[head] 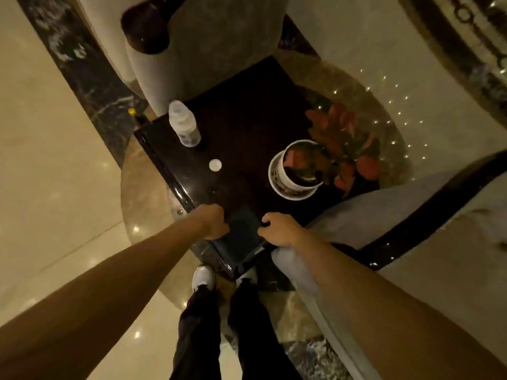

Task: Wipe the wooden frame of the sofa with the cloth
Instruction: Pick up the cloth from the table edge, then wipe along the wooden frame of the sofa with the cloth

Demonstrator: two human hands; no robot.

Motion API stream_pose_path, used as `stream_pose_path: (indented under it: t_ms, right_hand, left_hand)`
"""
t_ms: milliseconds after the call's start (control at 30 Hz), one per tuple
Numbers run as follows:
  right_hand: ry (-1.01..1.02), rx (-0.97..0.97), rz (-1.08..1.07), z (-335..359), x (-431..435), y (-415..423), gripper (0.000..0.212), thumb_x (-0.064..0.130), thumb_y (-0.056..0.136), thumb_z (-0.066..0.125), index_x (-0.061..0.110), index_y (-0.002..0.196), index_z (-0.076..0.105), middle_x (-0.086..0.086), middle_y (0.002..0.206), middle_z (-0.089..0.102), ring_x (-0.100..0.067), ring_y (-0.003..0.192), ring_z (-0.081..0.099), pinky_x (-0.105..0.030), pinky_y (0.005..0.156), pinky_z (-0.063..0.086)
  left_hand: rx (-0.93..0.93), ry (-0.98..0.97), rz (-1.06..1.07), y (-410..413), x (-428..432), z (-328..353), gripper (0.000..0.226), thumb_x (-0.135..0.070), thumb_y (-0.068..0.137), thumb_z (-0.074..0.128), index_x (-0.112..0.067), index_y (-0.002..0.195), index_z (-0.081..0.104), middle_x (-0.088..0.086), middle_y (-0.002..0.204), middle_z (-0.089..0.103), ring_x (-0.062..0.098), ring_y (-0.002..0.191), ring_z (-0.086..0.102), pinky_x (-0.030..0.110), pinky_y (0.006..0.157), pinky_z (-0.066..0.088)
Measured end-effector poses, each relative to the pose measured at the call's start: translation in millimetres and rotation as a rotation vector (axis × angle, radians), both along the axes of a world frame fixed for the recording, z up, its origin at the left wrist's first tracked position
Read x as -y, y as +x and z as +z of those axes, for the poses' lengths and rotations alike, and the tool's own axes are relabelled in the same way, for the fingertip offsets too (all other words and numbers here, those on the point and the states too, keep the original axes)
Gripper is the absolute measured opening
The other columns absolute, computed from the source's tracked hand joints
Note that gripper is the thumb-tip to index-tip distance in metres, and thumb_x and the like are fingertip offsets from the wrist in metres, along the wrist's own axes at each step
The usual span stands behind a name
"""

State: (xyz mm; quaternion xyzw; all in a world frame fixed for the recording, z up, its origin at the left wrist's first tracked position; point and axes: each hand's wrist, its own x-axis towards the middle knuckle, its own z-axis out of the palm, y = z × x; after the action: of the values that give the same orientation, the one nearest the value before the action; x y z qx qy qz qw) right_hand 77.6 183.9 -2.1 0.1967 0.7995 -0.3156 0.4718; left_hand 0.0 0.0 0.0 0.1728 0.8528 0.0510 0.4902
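A dark folded cloth (pixel 242 234) lies flat on the near corner of a dark glossy side table (pixel 247 127). My left hand (pixel 212 220) grips the cloth's left edge and my right hand (pixel 279 229) grips its right edge. A sofa with pale upholstery and a dark curved wooden frame (pixel 428 212) stands at the right, its armrest just beside my right hand. A second upholstered seat with a dark wooden frame (pixel 145 26) stands behind the table at the top.
On the table stand a clear plastic bottle (pixel 183 124), its white cap (pixel 215 165) lying loose, and a white pot (pixel 293 171) with a red-leaved plant. My feet in white shoes (pixel 203 277) are at the table's near corner on a polished marble floor.
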Motion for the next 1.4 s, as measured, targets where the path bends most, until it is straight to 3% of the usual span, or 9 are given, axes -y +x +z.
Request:
stream_pose_path:
  t_ms: [267,467,600,833,933,1067,1200,1267,1400]
  right_hand:
    - [0.205,-0.068,-0.179,-135.5,43.4,20.0,0.079,0.035,0.094,0.063,0.019,0.156,0.016,-0.014,0.153,0.028,-0.038,0.135,0.035,-0.047,0.104,0.044]
    - [0.209,-0.091,-0.498,-162.5,57.9,25.7,0.035,0.019,0.088,0.066,0.012,0.12,0.053,-0.014,0.117,0.064,-0.036,0.111,0.061,-0.047,0.095,0.052]
    - [0.037,-0.112,-0.675,-136.0,60.5,37.9,0.035,0.015,0.087,0.066,0.006,0.121,0.059,-0.019,0.123,0.061,-0.038,0.115,0.058,-0.048,0.097,0.05]
    - [-0.055,-0.358,-0.962,-3.2,53.3,99.0,0.045,0.019,0.093,0.065,0.012,0.136,0.052,-0.009,0.129,0.063,-0.025,0.121,0.058,-0.041,0.103,0.048]
    - [-0.048,-0.53,-1.103,54.3,41.0,145.3,0.04,0.016,0.095,0.064,0.019,0.134,0.054,0.009,0.121,0.064,-0.009,0.114,0.059,-0.013,0.092,0.048]
    - [0.039,-0.653,-1.302,93.5,13.7,192.6,0.035,0.012,0.096,0.062,0.034,0.121,0.052,0.016,0.113,0.064,-0.003,0.106,0.062,-0.022,0.089,0.056]
    - [0.346,-0.685,-1.244,80.8,-6.1,204.7,0.06,0.009,0.09,0.066,0.019,0.142,0.038,0.005,0.123,0.056,-0.022,0.119,0.056,-0.029,0.096,0.054]
    - [0.621,-0.675,-1.019,63.1,-7.8,198.7,0.083,0.029,0.087,0.068,0.019,0.153,0.019,-0.011,0.147,0.037,-0.03,0.137,0.035,-0.039,0.109,0.041]
    - [0.816,-0.704,-0.469,22.5,-23.1,165.6,0.069,0.055,0.1,0.033,0.023,0.158,0.012,-0.012,0.166,0.01,-0.032,0.153,0.001,-0.055,0.123,0.01]
  left_hand:
    - [-0.073,0.135,0.239,13.9,16.7,-147.6,0.051,-0.033,0.083,0.064,-0.012,0.127,0.049,0.016,0.122,0.054,0.035,0.107,0.056,0.042,0.09,0.049]
    - [-0.09,0.216,0.073,11.6,16.2,-186.0,0.021,-0.026,0.072,0.071,-0.016,0.078,0.054,0.009,0.087,0.062,0.032,0.086,0.059,0.035,0.069,0.048]
    - [0.124,0.33,0.132,3.3,12.9,-154.5,0.03,-0.019,0.074,0.07,-0.021,0.064,0.043,0.002,0.069,0.052,0.021,0.067,0.05,0.033,0.058,0.04]
    - [0.329,0.676,0.163,-12.8,-15.2,-21.6,0.008,-0.006,0.085,0.068,-0.008,0.092,0.064,0.017,0.096,0.066,0.028,0.096,0.063,0.041,0.088,0.049]
    - [0.459,0.733,0.106,2.8,-59.2,29.6,0.014,-0.011,0.082,0.071,-0.013,0.096,0.07,0.015,0.095,0.072,0.021,0.092,0.068,0.031,0.08,0.055]
    - [0.47,0.812,0.036,45.0,-128.1,61.0,0.015,-0.012,0.08,0.074,-0.015,0.094,0.073,0.007,0.084,0.075,0.011,0.079,0.071,0.02,0.068,0.056]
    - [0.287,0.846,-0.142,82.9,-178.3,49.8,0.016,-0.014,0.084,0.07,-0.02,0.098,0.073,-0.005,0.091,0.073,0.004,0.088,0.067,0.02,0.077,0.053]
    - [0.148,0.811,-0.2,93.1,-189.4,35.1,0.019,-0.014,0.087,0.065,-0.02,0.105,0.071,-0.004,0.101,0.071,0.008,0.099,0.063,0.027,0.089,0.05]
    - [0.22,0.901,0.15,96.5,-178.5,3.6,0.025,-0.015,0.097,0.046,-0.023,0.1,0.07,-0.002,0.102,0.071,0.011,0.099,0.064,0.038,0.095,0.05]
